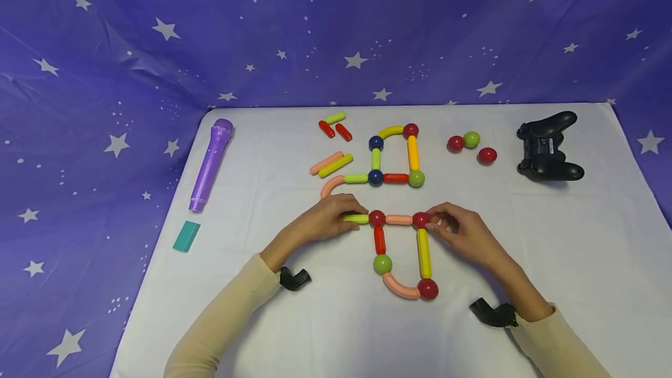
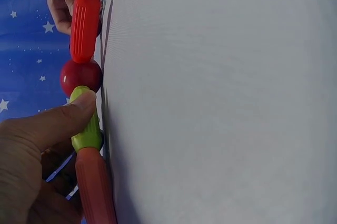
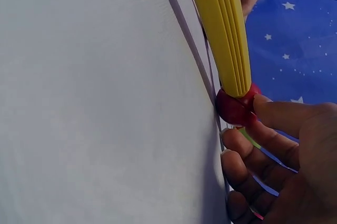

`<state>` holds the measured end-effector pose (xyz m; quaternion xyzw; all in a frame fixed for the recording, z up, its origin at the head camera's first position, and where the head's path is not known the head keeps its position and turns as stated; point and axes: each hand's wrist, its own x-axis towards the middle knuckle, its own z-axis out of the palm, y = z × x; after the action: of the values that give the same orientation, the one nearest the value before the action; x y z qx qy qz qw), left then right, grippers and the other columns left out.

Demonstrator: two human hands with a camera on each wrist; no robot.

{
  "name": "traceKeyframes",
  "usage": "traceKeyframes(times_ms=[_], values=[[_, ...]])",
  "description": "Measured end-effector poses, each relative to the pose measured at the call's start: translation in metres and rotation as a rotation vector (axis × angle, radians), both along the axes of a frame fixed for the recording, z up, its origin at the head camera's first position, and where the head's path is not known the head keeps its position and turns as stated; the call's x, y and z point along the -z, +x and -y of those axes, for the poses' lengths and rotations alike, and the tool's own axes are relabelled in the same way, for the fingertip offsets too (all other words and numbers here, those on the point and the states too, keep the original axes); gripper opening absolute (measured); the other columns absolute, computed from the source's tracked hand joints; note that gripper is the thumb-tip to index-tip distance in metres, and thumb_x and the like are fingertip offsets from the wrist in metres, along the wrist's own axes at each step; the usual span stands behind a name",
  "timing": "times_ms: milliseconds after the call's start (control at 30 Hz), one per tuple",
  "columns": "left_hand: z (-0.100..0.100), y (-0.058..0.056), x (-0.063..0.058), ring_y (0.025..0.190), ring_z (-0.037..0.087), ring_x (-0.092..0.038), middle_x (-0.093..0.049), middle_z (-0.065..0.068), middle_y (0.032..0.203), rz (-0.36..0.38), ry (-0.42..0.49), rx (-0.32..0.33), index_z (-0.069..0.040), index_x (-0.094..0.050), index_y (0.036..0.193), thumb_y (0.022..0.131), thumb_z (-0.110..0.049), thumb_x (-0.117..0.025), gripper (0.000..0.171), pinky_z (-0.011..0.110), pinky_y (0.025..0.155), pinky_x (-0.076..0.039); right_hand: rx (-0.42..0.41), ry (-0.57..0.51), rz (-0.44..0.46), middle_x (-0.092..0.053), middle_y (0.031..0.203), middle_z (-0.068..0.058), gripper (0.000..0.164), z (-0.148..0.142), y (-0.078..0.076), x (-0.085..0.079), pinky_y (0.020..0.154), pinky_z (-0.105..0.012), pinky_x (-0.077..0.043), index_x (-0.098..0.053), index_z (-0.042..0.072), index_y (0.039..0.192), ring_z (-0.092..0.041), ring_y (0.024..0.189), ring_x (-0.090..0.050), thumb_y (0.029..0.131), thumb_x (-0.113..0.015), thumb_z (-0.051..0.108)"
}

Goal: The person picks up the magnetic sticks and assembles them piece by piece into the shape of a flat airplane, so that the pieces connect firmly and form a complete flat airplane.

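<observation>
Thumb and fingers of my left hand [image 1: 331,216] pinch a lime-green stick [image 1: 358,219] that runs into a red ball [image 1: 377,218]. In the left wrist view a salmon stick [image 2: 95,184] lines up with its other end. My right hand [image 1: 467,233] pinches another red ball [image 1: 421,220] at the near shape's upper right corner. A salmon stick [image 1: 399,220] bridges these two balls. Below them, a red stick [image 1: 380,241], a green ball [image 1: 382,264], a curved salmon stick [image 1: 401,288], a third red ball [image 1: 427,289] and a yellow stick [image 1: 424,254] close the loop.
Behind lies a similar joined shape with a blue ball [image 1: 375,177] and a curved salmon end [image 1: 331,184]. Loose sticks [image 1: 336,165] and loose balls [image 1: 487,156] flank it. A purple microphone [image 1: 211,165] and teal block [image 1: 186,236] lie left, a black game controller [image 1: 548,147] right.
</observation>
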<state>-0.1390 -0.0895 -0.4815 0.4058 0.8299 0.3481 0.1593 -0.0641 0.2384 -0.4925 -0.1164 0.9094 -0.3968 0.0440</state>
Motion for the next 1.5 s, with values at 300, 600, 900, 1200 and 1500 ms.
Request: traceKeyframes(times_ms=[300, 600, 900, 1200, 1500], values=[[0.003, -0.016, -0.011, 0.103, 0.009, -0.058, -0.068, -0.003, 0.111, -0.048, -0.034, -0.030, -0.012, -0.071, 0.117, 0.088, -0.022, -0.074, 0.031, 0.027, 0.092, -0.049, 0.012, -0.001, 0.002, -0.066, 0.091, 0.002, 0.029, -0.001, 0.001, 0.001, 0.067, -0.018, -0.047, -0.067, 0.011, 0.112, -0.011, 0.076, -0.053, 0.085, -0.076, 0.017], [0.023, -0.075, -0.018, 0.089, 0.021, -0.052, -0.064, 0.006, 0.095, -0.265, -0.195, -0.339, -0.007, -0.073, 0.109, 0.091, -0.018, -0.071, 0.022, 0.034, 0.079, -0.045, -0.018, -0.035, 0.005, -0.066, 0.095, -0.001, 0.032, -0.002, 0.001, 0.007, 0.066, -0.017, -0.046, -0.065, 0.009, 0.116, -0.010, 0.076, -0.053, 0.086, -0.076, 0.014], [0.023, -0.081, -0.015, 0.083, 0.023, -0.051, -0.067, 0.006, 0.097, -0.412, -0.388, -0.265, -0.010, -0.076, 0.107, 0.088, -0.028, -0.074, 0.027, 0.036, 0.074, -0.043, -0.011, 0.001, 0.034, -0.066, 0.097, 0.002, 0.035, -0.001, 0.000, 0.003, 0.069, -0.018, -0.048, -0.065, 0.012, 0.118, -0.012, 0.078, -0.053, 0.085, -0.076, 0.015], [0.015, -0.076, -0.026, 0.083, 0.021, -0.053, -0.064, 0.003, 0.096, -0.449, -0.275, -0.337, -0.011, -0.075, 0.109, 0.088, -0.026, -0.074, 0.026, 0.035, 0.076, -0.043, -0.007, 0.002, 0.013, -0.065, 0.094, 0.003, 0.034, -0.005, 0.001, 0.002, 0.068, -0.019, -0.047, -0.065, 0.012, 0.117, -0.012, 0.078, -0.054, 0.085, -0.075, 0.010], [-0.019, -0.066, -0.038, 0.085, 0.018, -0.053, -0.063, 0.001, 0.097, -0.421, -0.244, -0.192, -0.013, -0.074, 0.112, 0.089, -0.024, -0.072, 0.025, 0.032, 0.077, -0.044, 0.030, 0.023, -0.066, -0.066, 0.093, 0.003, 0.031, -0.013, 0.002, 0.003, 0.067, -0.017, -0.046, -0.067, 0.011, 0.114, -0.009, 0.076, -0.052, 0.084, -0.076, 0.011]])
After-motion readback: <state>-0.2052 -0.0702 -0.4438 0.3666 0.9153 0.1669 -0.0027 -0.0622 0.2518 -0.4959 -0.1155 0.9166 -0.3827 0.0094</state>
